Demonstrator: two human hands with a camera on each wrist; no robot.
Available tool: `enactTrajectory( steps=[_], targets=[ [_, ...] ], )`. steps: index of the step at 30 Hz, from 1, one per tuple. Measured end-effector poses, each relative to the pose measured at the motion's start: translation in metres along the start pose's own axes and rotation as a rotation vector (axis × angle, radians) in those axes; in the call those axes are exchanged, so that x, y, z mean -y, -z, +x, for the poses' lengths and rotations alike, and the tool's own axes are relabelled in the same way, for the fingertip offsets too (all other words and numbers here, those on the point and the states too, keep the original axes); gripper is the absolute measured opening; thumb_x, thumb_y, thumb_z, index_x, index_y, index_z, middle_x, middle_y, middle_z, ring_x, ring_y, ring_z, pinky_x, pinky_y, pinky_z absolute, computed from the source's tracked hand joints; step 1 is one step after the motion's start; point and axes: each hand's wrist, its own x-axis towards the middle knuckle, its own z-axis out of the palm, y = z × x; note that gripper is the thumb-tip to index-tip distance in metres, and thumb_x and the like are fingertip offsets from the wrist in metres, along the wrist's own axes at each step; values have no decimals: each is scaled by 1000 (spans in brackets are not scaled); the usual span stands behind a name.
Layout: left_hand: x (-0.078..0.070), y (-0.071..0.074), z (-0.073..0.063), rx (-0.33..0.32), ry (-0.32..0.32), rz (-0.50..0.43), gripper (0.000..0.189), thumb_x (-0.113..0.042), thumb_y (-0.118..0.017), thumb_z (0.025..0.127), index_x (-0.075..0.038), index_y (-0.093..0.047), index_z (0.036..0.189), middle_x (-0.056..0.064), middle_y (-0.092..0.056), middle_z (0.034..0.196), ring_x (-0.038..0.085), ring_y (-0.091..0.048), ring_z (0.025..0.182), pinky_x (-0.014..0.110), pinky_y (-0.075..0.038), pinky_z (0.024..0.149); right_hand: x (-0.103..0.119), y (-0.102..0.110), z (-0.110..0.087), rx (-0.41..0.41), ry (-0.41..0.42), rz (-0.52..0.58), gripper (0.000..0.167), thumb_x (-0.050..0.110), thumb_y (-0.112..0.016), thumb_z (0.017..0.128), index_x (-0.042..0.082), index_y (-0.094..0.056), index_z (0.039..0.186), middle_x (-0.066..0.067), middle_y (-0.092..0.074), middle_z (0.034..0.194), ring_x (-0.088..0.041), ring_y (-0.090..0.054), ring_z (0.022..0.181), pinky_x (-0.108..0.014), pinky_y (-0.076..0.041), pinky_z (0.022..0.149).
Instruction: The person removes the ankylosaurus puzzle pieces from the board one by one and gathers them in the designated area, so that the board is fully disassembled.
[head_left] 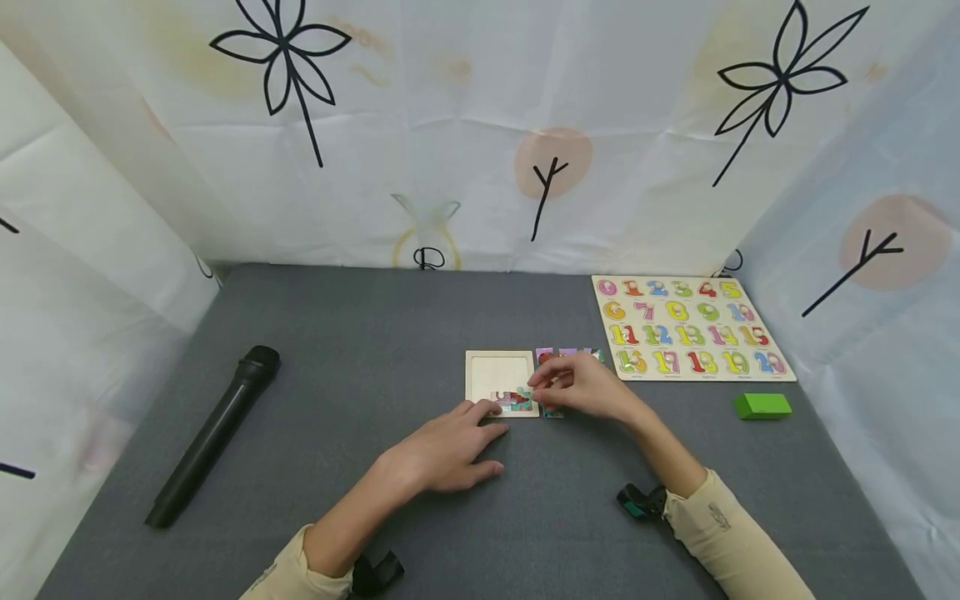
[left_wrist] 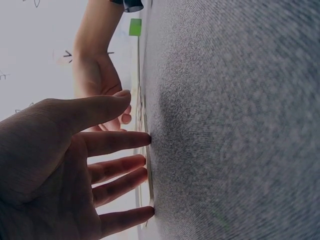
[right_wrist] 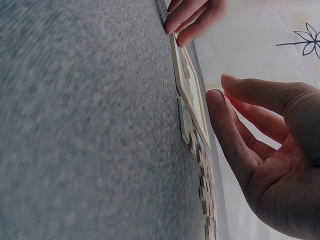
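Observation:
A square wooden puzzle board (head_left: pixel 480 371) lies on the table, with a few joined picture pieces (head_left: pixel 513 400) in its lower right corner. My left hand (head_left: pixel 456 446) has its fingers spread, fingertips at the board's lower left edge. Over the board's right edge hovers my right hand (head_left: pixel 577 385), thumb and index fingertips close together; no piece shows between them in the right wrist view. Beside the board, loose jigsaw pieces (right_wrist: pixel 202 175) lie in a row on the cloth, partly hidden under the right hand in the head view.
A number puzzle board (head_left: pixel 693 329) lies at the back right, with a green block (head_left: pixel 762 406) in front of it. On the left lies a black microphone (head_left: pixel 213 437). Patterned white cloth walls (head_left: pixel 480 133) rise behind and beside the grey tabletop (head_left: pixel 360 333).

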Motion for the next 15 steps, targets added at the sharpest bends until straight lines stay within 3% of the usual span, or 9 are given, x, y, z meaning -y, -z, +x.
enactTrajectory(
  steps=[4, 10, 15],
  targets=[
    [-1, -1, 1, -6, -11, 25, 57, -43, -69, 107, -12, -62, 154, 7, -51, 162, 27, -53, 146, 48, -52, 116, 2, -3, 7, 19, 19, 28, 18, 7, -78, 99, -4, -78, 113, -21, -80, 103, -21, -79, 80, -27, -63, 72],
    [-4, 0, 0, -11, -42, 77, 56, -46, -67, 108, -12, -63, 153, 5, -54, 157, 27, -55, 141, 47, -53, 114, 4, -10, 20, 41, 39, 39, 17, 7, -78, 99, -4, -77, 112, -21, -79, 103, -16, -74, 74, -25, -61, 70],
    [-8, -1, -1, -8, -66, 97, 57, -45, -67, 108, -12, -62, 154, 6, -53, 161, 26, -52, 147, 49, -47, 122, 8, -15, 32, 84, 44, 55, 18, 7, -76, 100, -5, -76, 112, -21, -79, 103, -19, -75, 72, -29, -62, 68]
  ],
)
